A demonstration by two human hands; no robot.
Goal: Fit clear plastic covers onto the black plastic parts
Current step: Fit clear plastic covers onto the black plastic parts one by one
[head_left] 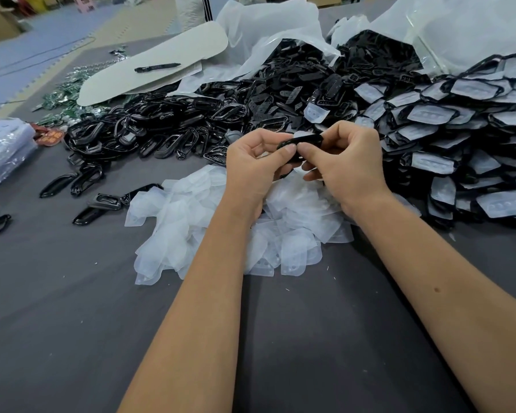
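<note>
My left hand and my right hand meet above the table, both pinching one black plastic part between thumbs and fingers. A clear cover edge shows just behind that part, partly hidden by my fingers. Below my hands lies a heap of loose clear plastic covers. To the right is a pile of black parts with clear covers on them. Bare black parts are heaped behind my hands.
Black ring-shaped frames are piled at the left, with a few strays on the grey table. A marker pen lies on grey card. White plastic bags stand at the back. Clear packaging sits at far left.
</note>
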